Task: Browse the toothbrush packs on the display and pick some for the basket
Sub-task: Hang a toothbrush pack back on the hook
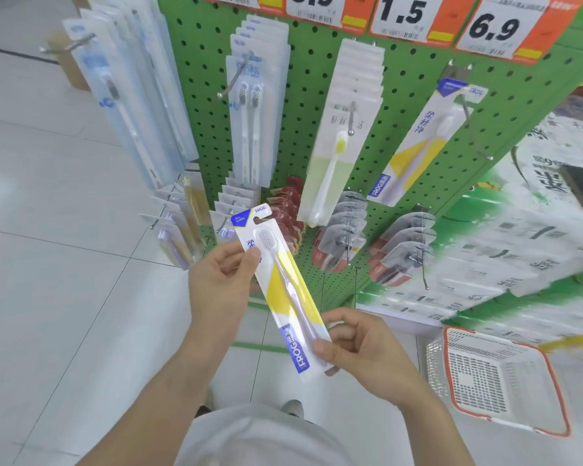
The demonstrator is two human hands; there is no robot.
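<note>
I hold one white, yellow and blue toothbrush pack [285, 290] in both hands in front of the green pegboard display [408, 79]. My left hand [221, 287] pinches its upper edge next to the brush head. My right hand [360, 348] grips its lower blue end. A matching pack [421, 142] hangs on a hook at the upper right. The white basket with a red rim [495, 378] stands on the floor at the lower right, and it looks empty.
More packs hang on hooks: pale blue ones [125, 95] at the left, a double pack [249, 112], a pale green one [337, 136]. Price tags [498, 25] run along the top. Stacked printed cartons [525, 237] stand at the right. White tiled floor [64, 264] lies to the left.
</note>
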